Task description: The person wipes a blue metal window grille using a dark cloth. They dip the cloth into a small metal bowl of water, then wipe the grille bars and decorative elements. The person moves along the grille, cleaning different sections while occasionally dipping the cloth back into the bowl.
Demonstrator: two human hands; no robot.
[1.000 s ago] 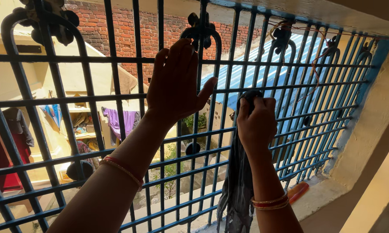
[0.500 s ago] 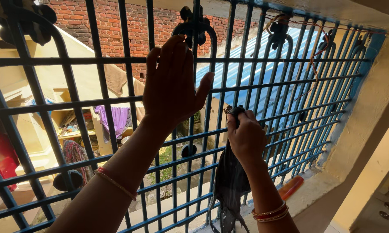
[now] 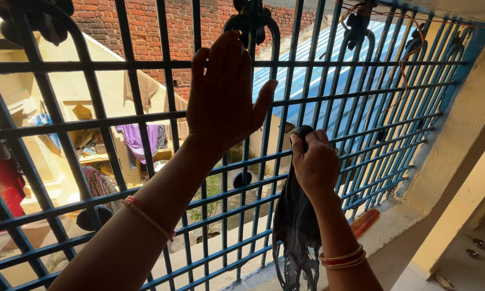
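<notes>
Pressing flat on the grille, left hand (right hand fisting dark cloth).

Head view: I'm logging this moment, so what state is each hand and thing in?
Left hand: open, palm flat against the grille.
Right hand: closed on the dark cloth, pressing it to a bar.
Dark cloth: bunched at top, rest hanging limp.
Blue metal grille: fixed, bars intact.
Orange object: lying on the sill.

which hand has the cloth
The right hand grips the dark, limp cloth; the left hand only rests flat on the blue metal window grille.
</notes>
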